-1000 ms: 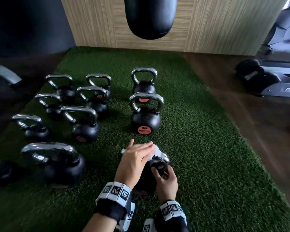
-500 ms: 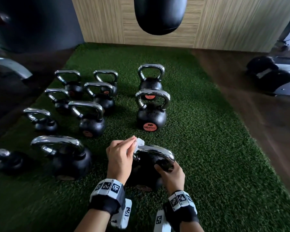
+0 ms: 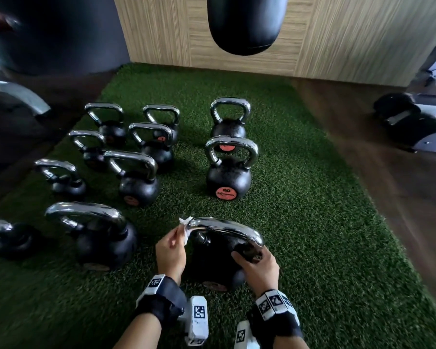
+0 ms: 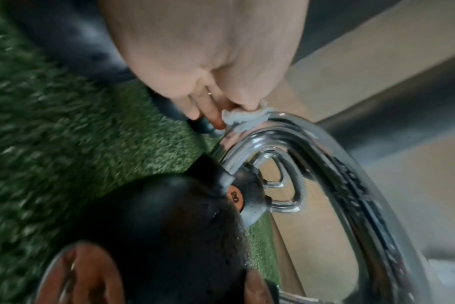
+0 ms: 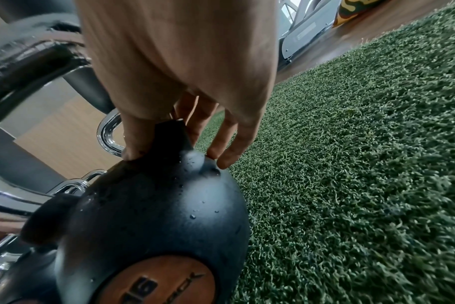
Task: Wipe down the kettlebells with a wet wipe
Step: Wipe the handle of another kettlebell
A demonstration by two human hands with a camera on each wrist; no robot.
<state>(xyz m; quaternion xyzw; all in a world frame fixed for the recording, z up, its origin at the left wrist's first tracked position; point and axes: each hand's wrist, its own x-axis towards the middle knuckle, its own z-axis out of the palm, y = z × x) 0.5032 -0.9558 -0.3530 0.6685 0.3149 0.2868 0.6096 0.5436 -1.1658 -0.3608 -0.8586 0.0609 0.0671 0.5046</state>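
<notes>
A black kettlebell (image 3: pixel 212 260) with a chrome handle (image 3: pixel 227 229) stands on the green turf right in front of me. My left hand (image 3: pixel 173 250) pinches a crumpled white wet wipe (image 3: pixel 186 229) against the handle's left end; the left wrist view shows the wipe (image 4: pixel 243 117) bunched between thumb and fingers on the chrome (image 4: pixel 325 156). My right hand (image 3: pixel 256 267) grips the base of the handle's right leg, thumb on one side and fingers on the other (image 5: pixel 221 148). Water droplets sit on the black body (image 5: pixel 169 205).
Several more kettlebells stand in rows to the left (image 3: pixel 136 180) and ahead (image 3: pixel 228 177) on the turf (image 3: pixel 312 222). A black punching bag (image 3: pixel 246 23) hangs above the far end. Dark wood floor and gym machines (image 3: pixel 413 124) lie to the right.
My left hand slid the wipe from the top of the handle to its left end and now pinches it there. The right hand kept its hold on the right side.
</notes>
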